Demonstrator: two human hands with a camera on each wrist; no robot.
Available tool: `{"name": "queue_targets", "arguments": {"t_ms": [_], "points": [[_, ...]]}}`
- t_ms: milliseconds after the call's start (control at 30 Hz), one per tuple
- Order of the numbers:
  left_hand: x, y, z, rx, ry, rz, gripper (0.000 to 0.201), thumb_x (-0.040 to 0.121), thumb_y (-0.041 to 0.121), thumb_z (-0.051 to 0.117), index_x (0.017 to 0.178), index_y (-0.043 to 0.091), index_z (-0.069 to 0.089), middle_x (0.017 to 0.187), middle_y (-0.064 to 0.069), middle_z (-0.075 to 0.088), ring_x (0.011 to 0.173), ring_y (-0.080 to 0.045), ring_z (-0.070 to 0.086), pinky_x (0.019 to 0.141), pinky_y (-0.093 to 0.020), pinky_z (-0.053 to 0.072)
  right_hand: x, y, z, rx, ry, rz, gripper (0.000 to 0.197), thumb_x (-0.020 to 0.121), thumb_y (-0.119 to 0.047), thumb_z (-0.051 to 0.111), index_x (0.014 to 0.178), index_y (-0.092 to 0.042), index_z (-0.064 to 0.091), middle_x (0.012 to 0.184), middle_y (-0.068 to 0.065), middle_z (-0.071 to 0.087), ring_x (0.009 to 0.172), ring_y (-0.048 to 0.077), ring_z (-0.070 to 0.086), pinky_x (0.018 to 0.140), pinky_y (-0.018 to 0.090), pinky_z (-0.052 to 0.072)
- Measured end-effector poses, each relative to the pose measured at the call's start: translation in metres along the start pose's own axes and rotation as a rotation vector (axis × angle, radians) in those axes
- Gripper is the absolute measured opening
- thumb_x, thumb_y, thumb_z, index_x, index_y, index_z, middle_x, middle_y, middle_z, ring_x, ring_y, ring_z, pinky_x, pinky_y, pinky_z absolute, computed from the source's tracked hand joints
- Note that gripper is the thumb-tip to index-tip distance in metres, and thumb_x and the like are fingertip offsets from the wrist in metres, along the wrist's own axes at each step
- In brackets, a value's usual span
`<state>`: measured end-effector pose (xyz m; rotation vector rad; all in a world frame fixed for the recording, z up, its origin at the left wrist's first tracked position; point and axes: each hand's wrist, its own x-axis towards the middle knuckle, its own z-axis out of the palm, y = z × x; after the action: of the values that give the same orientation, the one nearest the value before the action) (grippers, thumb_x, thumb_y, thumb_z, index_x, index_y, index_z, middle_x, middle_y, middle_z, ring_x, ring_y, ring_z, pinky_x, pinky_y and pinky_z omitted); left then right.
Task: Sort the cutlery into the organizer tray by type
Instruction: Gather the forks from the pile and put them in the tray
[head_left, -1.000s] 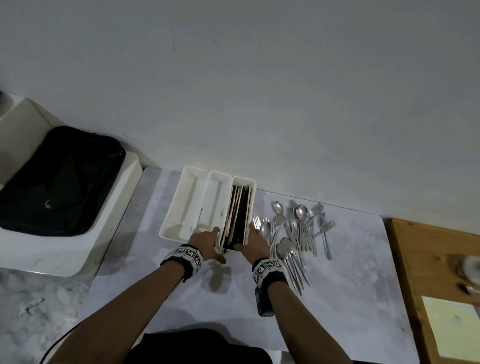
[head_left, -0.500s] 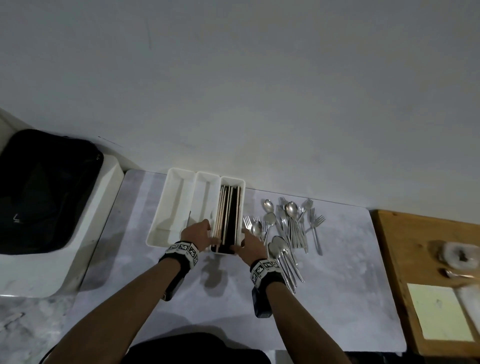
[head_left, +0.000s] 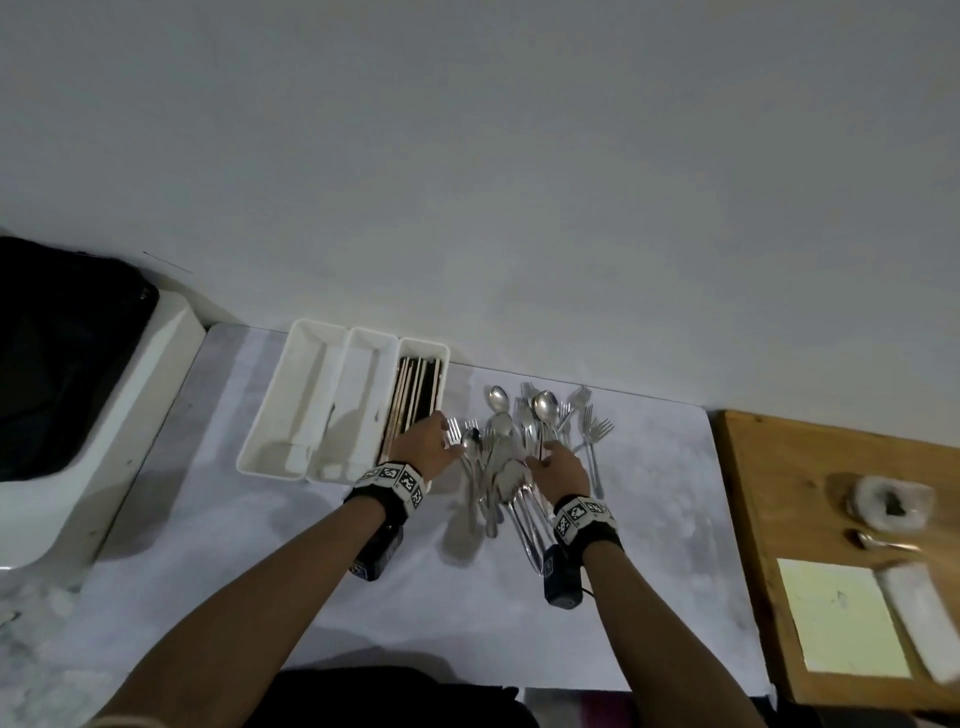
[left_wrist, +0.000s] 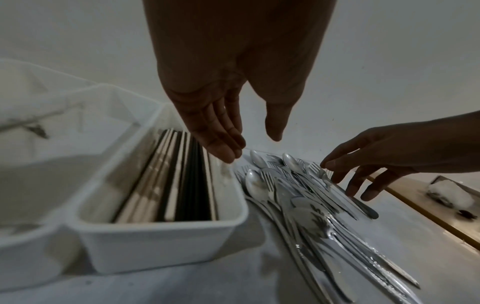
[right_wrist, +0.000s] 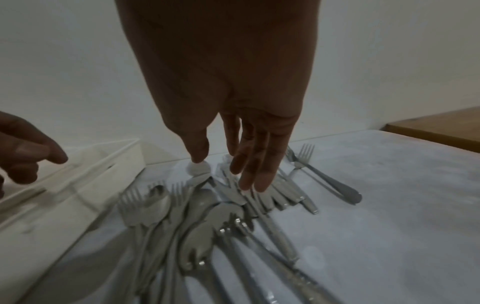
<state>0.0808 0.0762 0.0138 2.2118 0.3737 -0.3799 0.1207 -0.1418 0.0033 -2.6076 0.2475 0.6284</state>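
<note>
A white organizer tray (head_left: 291, 405) (left_wrist: 161, 242) with three long compartments stands on the pale table. Its right compartment holds several light and black chopsticks (head_left: 415, 400) (left_wrist: 176, 181). To its right lies a loose pile of metal spoons and forks (head_left: 524, 441) (left_wrist: 298, 197) (right_wrist: 207, 216). My left hand (head_left: 426, 441) (left_wrist: 233, 142) hovers open over the tray's near right corner, holding nothing. My right hand (head_left: 558, 462) (right_wrist: 233, 170) hangs open just above the pile with straight fingers, empty.
A wooden board (head_left: 831, 545) lies at the right with a pale yellow sheet (head_left: 841, 618) and a small wrapped object (head_left: 891, 501). A white unit with a black bag (head_left: 57, 358) stands at the left. A white wall rises behind the table.
Both hands have left the tray's near end and shifted right. The right hand now hovers over the cutlery pile and the left hand sits at the tray's right corner.
</note>
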Motion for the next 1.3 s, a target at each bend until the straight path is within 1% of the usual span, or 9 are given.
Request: {"name": "queue_targets", "arguments": {"t_ms": [100,333,567,700,833,967,1067,1133,1300], "points": [[-0.002,0.009,0.032,-0.019,0.003,-0.053,0.025,0.083,0.03,0.065,0.098,0.014,0.053,0.091,-0.005,0.062,0.092,-0.027,0.063,0.076,-0.03,0.046,0.016,0.031,-0.015,-0.02,0.006,0.009,0.055,0.09,-0.037,0.056,0.138,-0.01,0.044,0.136,0.012,0.054,0.123,0.029,0.055,0.101,0.038,0.044],[-0.004,0.024,0.105,0.061,0.15,-0.261,0.04,0.081,0.035,0.063,0.109,0.007,0.056,0.108,-0.013,0.066,0.102,-0.033,0.061,0.091,-0.043,0.05,0.068,0.088,-0.042,-0.042,0.046,0.099,0.048,0.091,-0.03,0.056,0.126,0.0,0.046,0.129,0.021,0.047,0.117,0.039,0.052,0.094,0.044,0.046],[0.002,0.027,0.132,-0.034,0.285,-0.464,0.05,0.092,0.015,0.043,0.137,-0.004,0.034,0.146,-0.022,0.034,0.116,-0.039,0.054,0.087,-0.044,0.05,0.103,0.094,-0.045,0.017,-0.002,0.174,0.046,0.091,-0.027,0.057,0.122,0.004,0.047,0.128,0.022,0.054,0.116,0.036,0.057,0.093,0.038,0.047],[0.018,0.028,0.127,-0.098,0.345,-0.491,0.049,0.086,0.002,0.047,0.133,-0.005,0.035,0.126,-0.024,0.054,0.104,-0.037,0.061,0.088,-0.044,0.053,0.114,0.092,-0.038,-0.032,-0.063,0.095,0.029,0.089,-0.008,0.049,0.114,0.003,0.058,0.117,0.021,0.065,0.109,0.035,0.063,0.088,0.036,0.051],[0.034,0.025,0.122,-0.141,0.403,-0.519,0.042,0.084,0.005,0.047,0.126,0.002,0.048,0.108,-0.019,0.066,0.093,-0.031,0.066,0.083,-0.043,0.056,0.111,0.089,-0.046,0.118,0.007,0.068,0.031,0.094,-0.007,0.041,0.123,0.003,0.043,0.119,0.028,0.061,0.11,0.043,0.059,0.086,0.041,0.047],[0.039,0.038,0.119,-0.076,0.395,-0.509,0.03,0.084,0.013,0.051,0.114,0.013,0.057,0.101,-0.011,0.065,0.091,-0.03,0.065,0.081,-0.037,0.056,0.114,0.096,-0.051,0.27,0.115,0.174,0.036,0.097,-0.017,0.042,0.123,0.007,0.037,0.119,0.031,0.059,0.107,0.044,0.059,0.082,0.041,0.046],[0.051,0.038,0.134,-0.155,0.339,-0.486,0.025,0.08,0.006,0.056,0.104,0.003,0.053,0.082,-0.008,0.058,0.086,-0.036,0.065,0.076,-0.041,0.055,0.117,0.103,-0.054,0.331,0.054,0.305,0.053,0.095,-0.033,0.051,0.125,0.007,0.035,0.122,0.029,0.058,0.11,0.041,0.059,0.085,0.04,0.048],[0.053,0.044,0.137,-0.173,0.349,-0.493,0.024,0.08,0.006,0.059,0.101,-0.003,0.054,0.075,-0.005,0.056,0.074,-0.029,0.063,0.066,-0.03,0.051,0.121,0.104,-0.05,0.315,0.01,0.311,0.065,0.088,-0.043,0.061,0.124,0.005,0.036,0.121,0.025,0.06,0.108,0.038,0.061,0.081,0.037,0.049],[0.039,0.061,0.118,-0.092,0.407,-0.467,0.014,0.089,0.015,0.049,0.101,0.009,0.052,0.081,-0.008,0.056,0.072,-0.024,0.057,0.063,-0.029,0.044,0.128,0.086,-0.035,0.174,-0.001,0.198,0.052,0.086,-0.03,0.061,0.122,0.001,0.041,0.127,0.021,0.054,0.115,0.037,0.055,0.094,0.042,0.049]]}}
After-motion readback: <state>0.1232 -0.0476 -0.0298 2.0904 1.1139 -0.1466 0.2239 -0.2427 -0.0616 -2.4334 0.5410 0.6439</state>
